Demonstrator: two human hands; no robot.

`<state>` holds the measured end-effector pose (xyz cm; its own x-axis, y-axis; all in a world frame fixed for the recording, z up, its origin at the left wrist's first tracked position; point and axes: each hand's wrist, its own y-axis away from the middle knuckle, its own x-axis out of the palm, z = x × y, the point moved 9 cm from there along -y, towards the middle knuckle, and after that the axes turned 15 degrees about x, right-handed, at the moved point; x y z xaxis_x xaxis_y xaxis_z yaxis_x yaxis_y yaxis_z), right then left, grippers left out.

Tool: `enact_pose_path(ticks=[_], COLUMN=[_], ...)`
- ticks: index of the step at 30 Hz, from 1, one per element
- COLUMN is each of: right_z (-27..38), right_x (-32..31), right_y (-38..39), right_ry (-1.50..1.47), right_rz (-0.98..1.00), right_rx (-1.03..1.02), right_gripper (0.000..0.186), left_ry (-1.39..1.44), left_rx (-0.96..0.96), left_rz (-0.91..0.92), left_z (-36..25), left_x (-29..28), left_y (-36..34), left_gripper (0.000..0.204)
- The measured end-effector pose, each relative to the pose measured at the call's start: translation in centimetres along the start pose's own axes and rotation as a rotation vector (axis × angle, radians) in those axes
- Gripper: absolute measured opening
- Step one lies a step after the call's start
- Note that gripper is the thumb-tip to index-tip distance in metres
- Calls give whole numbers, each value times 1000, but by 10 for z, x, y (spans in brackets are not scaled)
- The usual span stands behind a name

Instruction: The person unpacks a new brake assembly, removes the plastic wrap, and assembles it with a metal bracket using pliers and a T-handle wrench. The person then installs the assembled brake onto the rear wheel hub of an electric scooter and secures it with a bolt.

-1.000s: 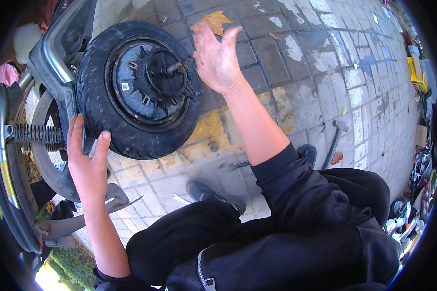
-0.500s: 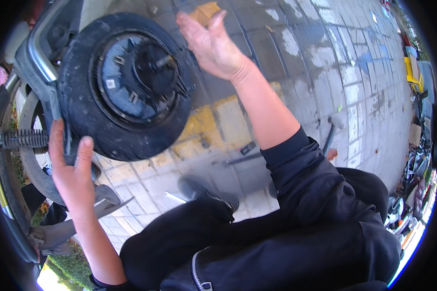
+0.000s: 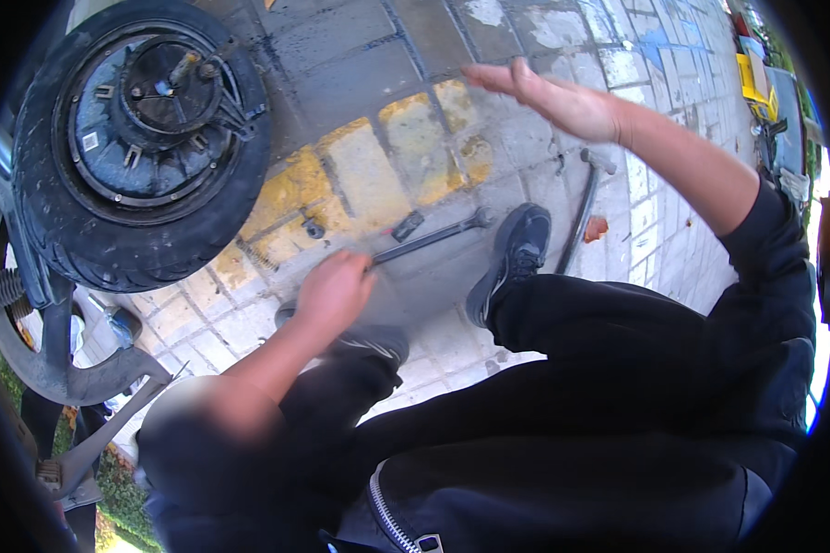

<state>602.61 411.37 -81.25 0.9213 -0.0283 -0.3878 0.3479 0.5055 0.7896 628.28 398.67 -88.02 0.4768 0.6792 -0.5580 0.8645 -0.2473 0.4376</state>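
My left hand [image 3: 335,292] is closed at the near end of a long dark wrench [image 3: 433,241], which lies along the paving in front of my feet. Its fingers curl round the handle end, partly hidden from view. Held out over the pavement to the right, my right hand [image 3: 567,103] has stretched fingers and is empty. At the upper left, a black tyre [image 3: 207,217] surrounds a grey hub motor [image 3: 101,166] with a stub axle and cables. A small dark nut-like part [image 3: 314,228] and a short dark block [image 3: 408,224] lie near the wrench.
A hammer [image 3: 598,162] lies right of my shoe [image 3: 524,249], beside a reddish-brown scrap [image 3: 597,229]. Left of the wheel are a coil spring [image 3: 0,289] and metal frame parts [image 3: 60,359]. A yellow container [image 3: 752,88] stands at the far right.
My left hand has left the frame beside the tyre and come down to the wrench. My right hand has moved right, away from the wheel. The view has shifted right.
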Motion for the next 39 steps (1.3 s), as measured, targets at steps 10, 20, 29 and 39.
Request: enact_pose_path(ticks=[10, 20, 29, 39], right_z=[31, 55, 66, 72], right_x=[38, 18, 7, 5], right_y=[11, 7, 11, 26], right_ry=[-946, -814, -500, -392], right_rz=[546, 554, 402, 242], right_rx=[-88, -203, -299, -396], right_gripper=[116, 120, 119, 69], left_ry=[-356, 718, 604, 555], left_rx=[-188, -170, 127, 57], left_rz=[-324, -735, -859, -913], left_z=[7, -31, -106, -118], left_x=[88, 6, -104, -116], left_y=[-90, -102, -86, -78], left_gripper=[14, 27, 27, 20])
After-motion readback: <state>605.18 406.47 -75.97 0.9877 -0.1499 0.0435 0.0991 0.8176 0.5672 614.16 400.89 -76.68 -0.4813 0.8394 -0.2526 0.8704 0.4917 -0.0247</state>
